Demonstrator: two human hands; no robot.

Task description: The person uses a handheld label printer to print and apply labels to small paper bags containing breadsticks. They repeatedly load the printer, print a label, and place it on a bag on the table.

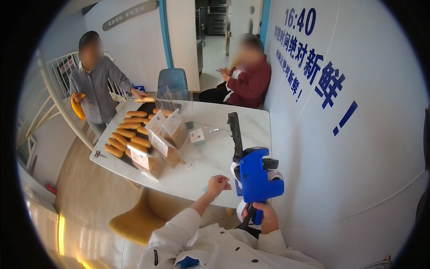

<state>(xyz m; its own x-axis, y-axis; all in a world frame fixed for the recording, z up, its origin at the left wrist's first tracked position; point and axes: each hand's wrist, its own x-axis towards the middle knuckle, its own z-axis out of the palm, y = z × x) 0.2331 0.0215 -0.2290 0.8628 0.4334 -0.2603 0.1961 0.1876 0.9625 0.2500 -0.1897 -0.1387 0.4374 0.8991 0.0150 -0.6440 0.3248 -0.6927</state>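
Observation:
A blue price label gun point(258, 176) is upright in my right hand point(265, 215), which grips its handle at the bottom. Its black hinged part point(235, 138) is swung out and points up and away from me. White label strip hangs by the handle, and a white label roll point(275, 175) sits on the gun's right side. Just left of the gun, my left hand point(218, 185) hovers over the near table edge, its fingers bent together. Whether anything small is between those fingertips cannot be seen.
On the white marble-patterned table point(221, 161) are long bread rolls point(126, 133) on a dark tray, and several paper bread bags point(164, 148). A person point(97, 80) across the table touches a roll; another point(248, 74) sits behind. A mustard chair point(144, 218) stands near me; a wall point(312, 161) rises right.

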